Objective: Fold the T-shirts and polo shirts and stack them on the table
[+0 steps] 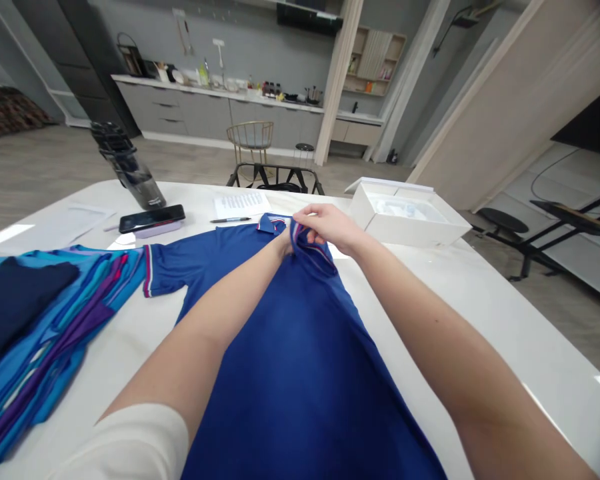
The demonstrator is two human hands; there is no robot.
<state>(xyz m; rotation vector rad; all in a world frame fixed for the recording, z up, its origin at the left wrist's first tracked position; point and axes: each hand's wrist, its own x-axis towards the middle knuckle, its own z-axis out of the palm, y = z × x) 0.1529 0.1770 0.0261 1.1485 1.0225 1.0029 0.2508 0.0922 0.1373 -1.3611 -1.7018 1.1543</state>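
Note:
A blue polo shirt (285,360) lies spread on the table, its collar (275,224) at the far end. Its left sleeve (173,263), trimmed with red and white stripes, is stretched flat. The other sleeve is folded inward and lifted near the collar. My right hand (327,225) pinches the striped cuff (313,247) of this sleeve between thumb and fingers. My left hand (286,241) reaches to the same spot, and the fabric hides its fingers.
Folded shirts (55,320) in blue, purple and navy are stacked at the left. Behind them are a phone (153,219), a dark clear-bodied bottle-like object (130,170), a pen (231,219) and a printed sheet (240,202). An open white box (410,217) stands at the back right of the white table (480,320).

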